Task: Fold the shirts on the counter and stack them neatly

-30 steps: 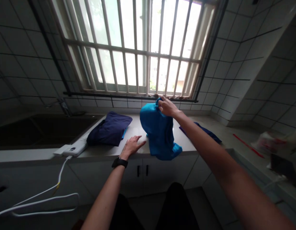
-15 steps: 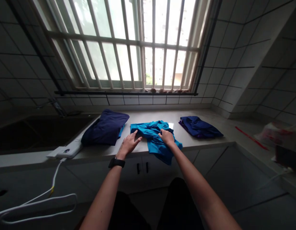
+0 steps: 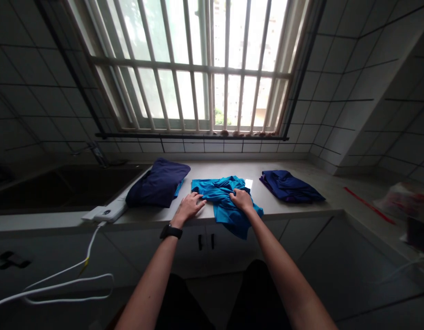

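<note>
A bright blue garment (image 3: 223, 196) lies crumpled at the middle of the tabletop's (image 3: 301, 208) front edge, with one corner of it hanging over that edge in front of the cabinet doors (image 3: 205, 245). The right hand (image 3: 241, 200) rests on top of the garment, knuckles up, its grip closed around a bunch of the blue fabric. The left hand (image 3: 189, 207) lies flat on the tabletop just beside the garment's left edge, its grip apart with fingers spread, the fingertips touching the cloth; a dark wristwatch (image 3: 171, 232) sits on that wrist. To the left of the blue garment, close by but apart from it, lies a folded navy garment (image 3: 159, 183) with a sliver of teal showing under its right side. Well apart toward the right end of the tabletop lies a dark blue garment (image 3: 289, 185), loosely folded. At the front edge near the left, a white device (image 3: 105, 213) sits beside the sink (image 3: 61, 183), and its white cable (image 3: 61, 284) loops down below the edge. Behind the tabletop's back edge rises a barred window (image 3: 198, 68).
</note>
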### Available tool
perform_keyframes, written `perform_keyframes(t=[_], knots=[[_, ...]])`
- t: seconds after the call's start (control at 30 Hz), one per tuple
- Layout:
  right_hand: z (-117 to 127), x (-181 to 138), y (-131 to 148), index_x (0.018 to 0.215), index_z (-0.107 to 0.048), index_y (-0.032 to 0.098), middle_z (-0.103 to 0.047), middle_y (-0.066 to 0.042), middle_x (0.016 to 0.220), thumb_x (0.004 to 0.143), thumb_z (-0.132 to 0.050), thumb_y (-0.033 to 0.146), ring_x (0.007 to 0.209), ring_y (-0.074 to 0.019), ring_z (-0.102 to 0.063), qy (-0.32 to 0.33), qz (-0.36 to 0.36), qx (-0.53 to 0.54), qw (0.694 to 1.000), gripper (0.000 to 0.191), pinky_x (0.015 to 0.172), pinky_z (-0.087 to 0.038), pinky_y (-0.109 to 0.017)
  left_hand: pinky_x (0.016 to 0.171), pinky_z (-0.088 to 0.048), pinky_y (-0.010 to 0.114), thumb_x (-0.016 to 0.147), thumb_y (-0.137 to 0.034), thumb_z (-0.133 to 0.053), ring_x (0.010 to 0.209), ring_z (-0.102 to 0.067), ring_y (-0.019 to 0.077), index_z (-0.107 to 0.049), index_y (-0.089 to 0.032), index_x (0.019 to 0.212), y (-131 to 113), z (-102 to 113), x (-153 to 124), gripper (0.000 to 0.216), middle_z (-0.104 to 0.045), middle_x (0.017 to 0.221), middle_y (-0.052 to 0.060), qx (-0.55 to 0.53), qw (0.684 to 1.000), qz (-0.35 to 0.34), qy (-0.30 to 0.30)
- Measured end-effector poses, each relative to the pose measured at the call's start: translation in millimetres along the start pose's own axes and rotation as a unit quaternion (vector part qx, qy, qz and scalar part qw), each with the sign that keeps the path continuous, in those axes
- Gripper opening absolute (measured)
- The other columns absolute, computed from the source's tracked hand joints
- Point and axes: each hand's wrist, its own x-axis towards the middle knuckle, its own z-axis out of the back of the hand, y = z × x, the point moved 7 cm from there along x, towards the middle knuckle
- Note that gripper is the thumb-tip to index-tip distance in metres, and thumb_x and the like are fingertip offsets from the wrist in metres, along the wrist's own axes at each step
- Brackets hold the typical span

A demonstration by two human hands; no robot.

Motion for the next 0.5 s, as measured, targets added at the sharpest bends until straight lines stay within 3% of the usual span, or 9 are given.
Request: perform_keyframes(t=[0.4,0.5], knots=[[0.5,0.8,-1.9,0.101,-0.071,0.02,-0.078,-0.013,0.11,0.103,-0.045,0.039,0.104,-0.026,-0.073,-0.002,-0.011,0.012,1.0,0.032,0.083,-0.049,-0.028,0.108,-0.048,0.042,0.098,-0.049,-0.05,0.124,-0.062,0.0291,-0.072,-0.021,0.125,1.5,-1.4,0.4,0.044,-0.068,0.132,0.013,-0.007,1.0,-0.006,-0.01],[-1.0,2.3,-4.7,0.116,-0.067,0.02,-0.078,-0.012,0.109,0.106,-0.042,0.045,0.103,-0.0268,-0.073,-0.009,-0.015,0.041,0.999,0.037,0.084,-0.049,-0.029,0.108,-0.048,0.042,0.098,-0.048,-0.05,0.124,-0.062,0.0293,-0.072,-0.02,0.124,1.3,-1.6,0.4,0.044,-0.068,0.131,0.013,-0.007,1.0,-0.007,-0.011]])
